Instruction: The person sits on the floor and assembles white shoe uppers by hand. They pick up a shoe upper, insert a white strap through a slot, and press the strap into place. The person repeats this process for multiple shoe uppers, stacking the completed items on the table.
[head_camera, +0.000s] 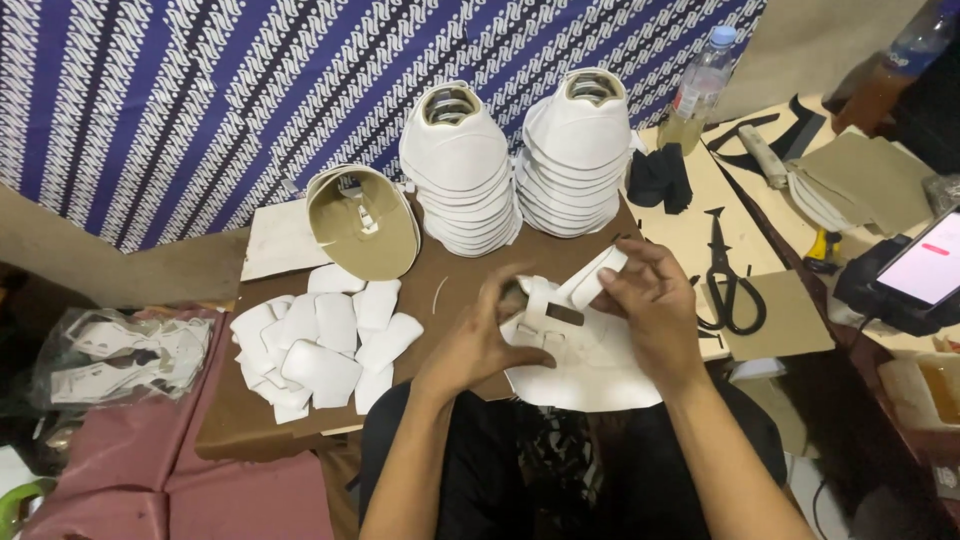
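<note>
My left hand (482, 336) and my right hand (650, 300) both grip a flat white shoe upper piece (585, 360) at the near edge of a brown board (460, 285). The right hand's fingers pinch a white strap (598, 275) that rises from the piece. The left hand's fingers press on the piece's left side beside a small dark slot. Two tall stacks of white shaped shoe uppers (458, 170) (578, 155) stand at the back of the board. A pile of small flat white cut pieces (325, 340) lies to the left.
A tan upturned upper (362, 222) leans behind the pile. Black scissors (727, 275) lie to the right on a cardboard sheet. A plastic bottle (700, 90), black cloth (660, 178), a phone on a stand (925, 265), and a clear bag of white parts (120, 350) surround the board.
</note>
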